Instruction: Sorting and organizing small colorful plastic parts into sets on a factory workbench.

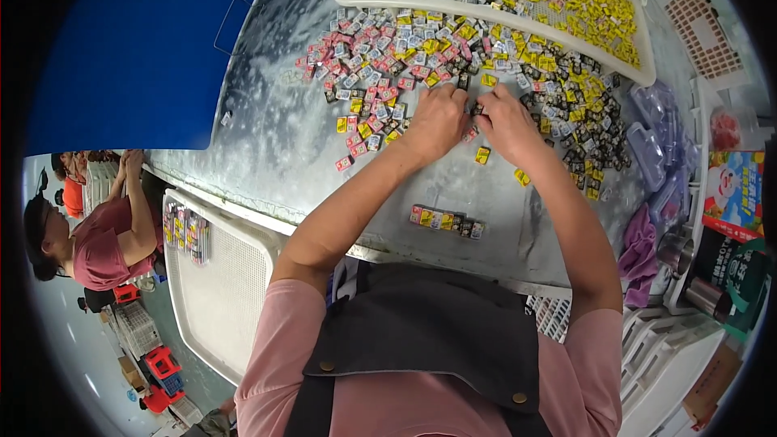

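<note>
Both hands work at the near edge of a spread of small wrapped pieces [376, 73], which lies loose on the grey worktop [380, 202] below a white tray [486, 10] of more such pieces; the left hand [438, 123] has its fingers bent down among them, and whether it grips one I cannot tell; the right hand [510, 123] has thumb and fingertip drawn close at a dark piece [477, 109] in the gap between the hands, though whether it is pinched or only touched is too small to tell; nearer the body lies a short row [445, 221] of pieces set side by side, pink at its left end, yellow in the middle, dark toward the right. The step in hand looks like fingertip picking, and it should go best with a light pinch on the short sides, so the printed face stays readable and the wrapper uncreased; I would slide a piece clear of its neighbours before lifting, since they lie touching and tilted; a loose yellow piece [482, 154] between the forearms could be brushed by a low wrist, so keep the wrists raised; the row, being unfenced, would likely skew if a sleeve or elbow caught it.
</note>
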Demonstrator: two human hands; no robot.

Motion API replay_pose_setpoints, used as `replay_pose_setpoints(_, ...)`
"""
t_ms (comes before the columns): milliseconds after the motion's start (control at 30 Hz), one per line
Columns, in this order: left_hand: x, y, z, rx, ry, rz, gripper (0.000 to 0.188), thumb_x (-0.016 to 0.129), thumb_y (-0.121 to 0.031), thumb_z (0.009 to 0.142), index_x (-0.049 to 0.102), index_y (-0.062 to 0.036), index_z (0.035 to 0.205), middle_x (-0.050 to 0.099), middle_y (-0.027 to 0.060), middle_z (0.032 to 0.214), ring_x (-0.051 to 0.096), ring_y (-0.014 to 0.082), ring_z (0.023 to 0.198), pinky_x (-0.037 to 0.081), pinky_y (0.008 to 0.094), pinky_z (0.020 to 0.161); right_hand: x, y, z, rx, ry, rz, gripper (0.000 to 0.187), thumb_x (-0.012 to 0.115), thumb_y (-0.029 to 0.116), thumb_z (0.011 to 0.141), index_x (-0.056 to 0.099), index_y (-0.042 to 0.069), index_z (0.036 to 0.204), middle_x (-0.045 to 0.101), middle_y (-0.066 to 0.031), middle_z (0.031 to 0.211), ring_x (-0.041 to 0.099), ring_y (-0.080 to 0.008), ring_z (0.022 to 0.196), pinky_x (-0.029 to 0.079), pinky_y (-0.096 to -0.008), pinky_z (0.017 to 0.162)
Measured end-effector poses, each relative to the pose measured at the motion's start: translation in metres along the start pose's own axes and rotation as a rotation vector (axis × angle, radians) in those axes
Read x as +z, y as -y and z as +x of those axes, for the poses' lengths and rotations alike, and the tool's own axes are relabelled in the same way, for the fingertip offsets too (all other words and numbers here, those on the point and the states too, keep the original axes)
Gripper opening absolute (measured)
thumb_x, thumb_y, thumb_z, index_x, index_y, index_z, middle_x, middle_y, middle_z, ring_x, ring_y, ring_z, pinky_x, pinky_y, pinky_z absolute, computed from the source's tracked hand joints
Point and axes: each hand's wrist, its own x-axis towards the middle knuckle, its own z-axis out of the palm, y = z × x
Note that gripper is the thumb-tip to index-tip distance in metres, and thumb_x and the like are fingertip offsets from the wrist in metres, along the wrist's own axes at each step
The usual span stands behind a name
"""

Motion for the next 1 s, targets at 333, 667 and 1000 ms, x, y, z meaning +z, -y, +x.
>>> replay_pose_setpoints(333,-0.005,-0.005,-0.008,0.086,0.054,0.154,0.027,0.070,-0.010,0.084,0.061,-0.0004,0.107,0.059,0.0179,0.103,0.059,0.0367,0.098,0.043,0.0450,0.086,0.006,-0.006,0.001,-0.036,0.039,-0.067,0.021,0.068,0.013,0.088,0.062,-0.002,0.101,0.056,-0.0209,0.115,0.065,-0.0417,0.098,0.055,-0.0492,0.084)
replay_pose_setpoints(667,-0.057,-0.047,-0.111,0.169,0.186,-0.112,0.029,0.074,-0.009,0.083,0.061,-0.0015,0.108,0.058,0.0145,0.104,0.058,0.0326,0.099,0.045,0.0420,0.086,0.009,0.049,-0.099,-0.168,0.012,0.173,0.025,0.072,0.009,0.085,0.063,0.000,0.107,0.056,-0.0161,0.101,0.066,-0.0367,0.082,0.054,-0.0461,0.074)
replay_pose_setpoints(1000,-0.039,-0.047,-0.143,0.089,0.139,-0.271,0.032,0.075,-0.007,0.083,0.066,-0.0016,0.113,0.058,0.0126,0.109,0.056,0.0308,0.101,0.045,0.0408,0.090,0.037,0.062,-0.134,-0.185,-0.030,0.090,0.023,0.070,0.003,0.086,0.063,-0.001,0.107,0.056,-0.0160,0.104,0.064,-0.0360,0.086,0.053,-0.0448,0.074)
